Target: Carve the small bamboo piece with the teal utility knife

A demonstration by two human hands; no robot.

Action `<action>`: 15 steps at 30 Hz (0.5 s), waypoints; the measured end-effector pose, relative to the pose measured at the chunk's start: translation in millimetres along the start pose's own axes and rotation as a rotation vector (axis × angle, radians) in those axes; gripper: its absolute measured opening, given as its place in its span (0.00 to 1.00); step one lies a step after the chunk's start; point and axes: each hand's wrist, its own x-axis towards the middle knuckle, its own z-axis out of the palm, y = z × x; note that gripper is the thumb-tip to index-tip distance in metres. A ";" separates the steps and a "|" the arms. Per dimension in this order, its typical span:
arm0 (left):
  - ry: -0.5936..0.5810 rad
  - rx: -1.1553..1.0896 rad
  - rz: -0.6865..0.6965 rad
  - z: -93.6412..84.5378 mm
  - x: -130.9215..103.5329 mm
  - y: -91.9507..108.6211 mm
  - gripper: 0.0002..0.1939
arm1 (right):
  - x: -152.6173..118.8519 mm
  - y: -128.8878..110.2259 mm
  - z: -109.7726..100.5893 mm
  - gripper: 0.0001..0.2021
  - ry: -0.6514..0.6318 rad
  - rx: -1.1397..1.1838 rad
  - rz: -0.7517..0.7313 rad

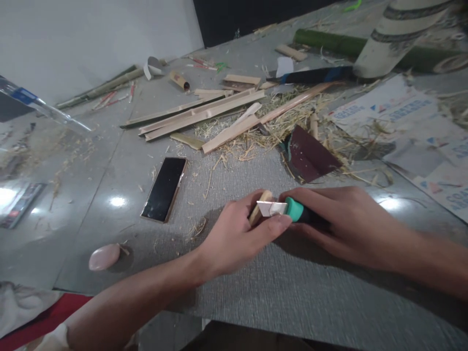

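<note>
Near the front of the grey table, my left hand (237,231) is closed round a small pale piece of bamboo (260,208). Its thumb reaches right, up against the knife's green collar. My right hand (351,226) is wrapped round a utility knife (295,209) with a black handle. The knife's short, bare blade points left and lies across the bamboo piece, though whether it touches is hard to tell. A phone (164,189) with a dark screen rests left of my hands, and a smooth pinkish oval object (104,257) is at the lower left.
Split bamboo strips (204,114) and pale shavings (252,141) spread beyond my hands, beside a dark red curved piece (310,153). Printed paper sheets (398,112) lie at the right. Further back are a green bamboo pole (329,43) and a pale cylinder (387,41).
</note>
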 end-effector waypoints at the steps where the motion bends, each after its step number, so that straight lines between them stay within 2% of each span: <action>1: 0.003 0.003 -0.001 -0.1 0.0 0.2 0.19 | 0.1 0.5 0.0 0.12 0.001 -0.004 -0.005; 15: 0.005 0.009 0.006 -0.9 -0.5 0.2 0.18 | 0.3 1.3 -0.1 0.11 -0.008 -0.031 -0.025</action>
